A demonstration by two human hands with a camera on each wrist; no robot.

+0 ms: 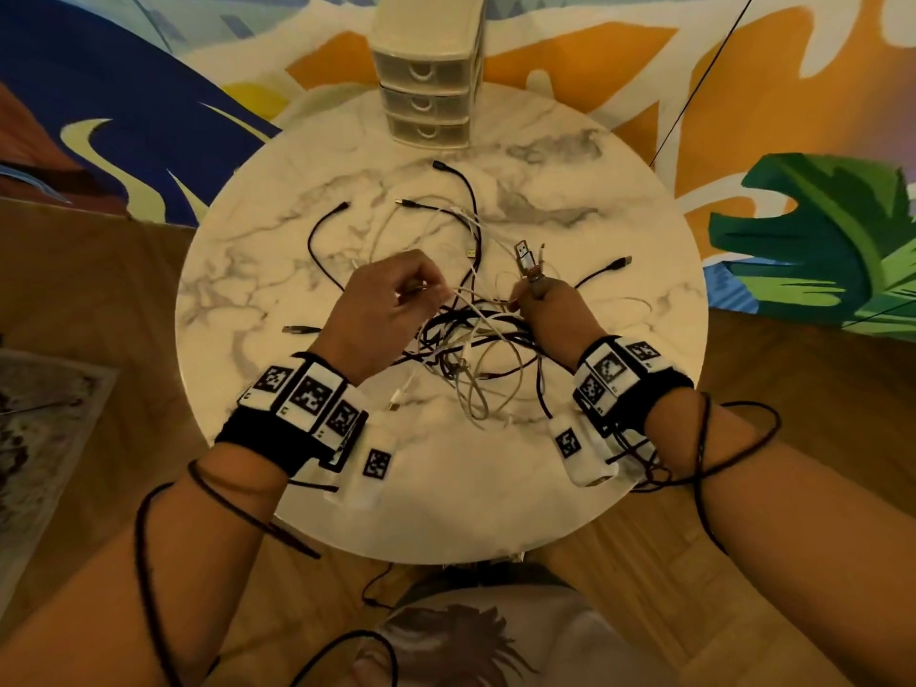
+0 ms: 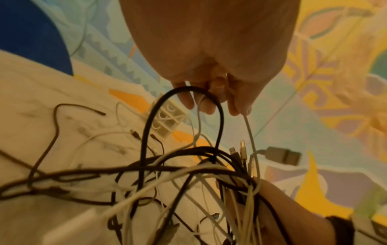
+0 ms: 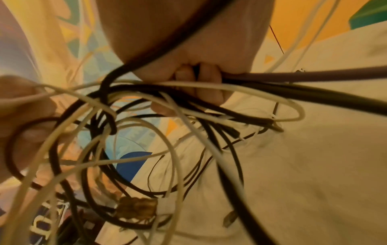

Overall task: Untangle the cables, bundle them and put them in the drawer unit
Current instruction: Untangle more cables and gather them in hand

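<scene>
A tangle of black and white cables point(image 1: 471, 339) lies on the round marble table point(image 1: 297, 240), partly lifted between my hands. My left hand point(image 1: 396, 295) pinches a white cable point(image 2: 250, 132), and a black loop point(image 2: 184, 92) hangs over its fingers. My right hand point(image 1: 535, 300) grips a bunch of cables point(image 3: 240, 86) with several USB plugs point(image 1: 528, 257) sticking up from the fist. A cream drawer unit point(image 1: 429, 81) with three shut drawers stands at the table's far edge.
Loose cable ends point(image 1: 619, 264) spread across the tabletop towards the drawer unit. A black wire point(image 1: 704, 468) from the wrist cameras loops round my forearms. Wooden floor point(image 1: 793, 389) and a painted wall point(image 1: 743, 116) surround the table.
</scene>
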